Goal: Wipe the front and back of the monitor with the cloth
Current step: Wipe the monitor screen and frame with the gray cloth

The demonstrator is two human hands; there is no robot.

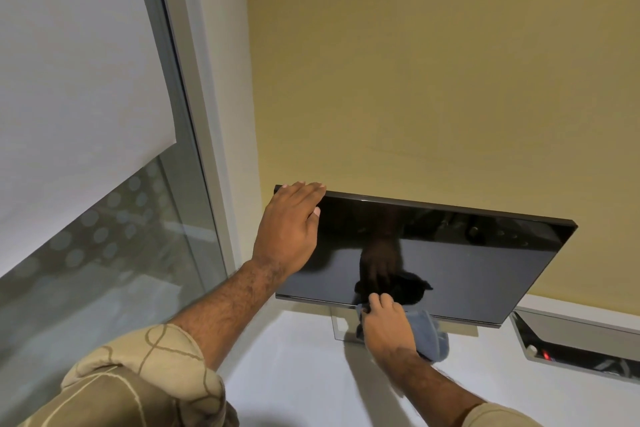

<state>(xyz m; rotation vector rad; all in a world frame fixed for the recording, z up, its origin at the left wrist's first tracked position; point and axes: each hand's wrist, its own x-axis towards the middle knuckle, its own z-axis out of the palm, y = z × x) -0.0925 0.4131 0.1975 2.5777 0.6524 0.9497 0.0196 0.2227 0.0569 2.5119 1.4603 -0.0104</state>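
Monitor [450,263] stands on the white tabletop [294,357] against the yellow wall [415,62], its dark glossy screen tilted back on a slim stand. It looks thin, stiff and top-heavy, with a face that would scratch or flex under hard pressure, so the frame edge is the safest hold. Left hand [289,229] does that, its fingers [304,189] curled over the top left corner. Right hand [386,326] is closed around the blue cloth [433,336], soft and bunched, pressing it at the screen's lower edge near the middle.
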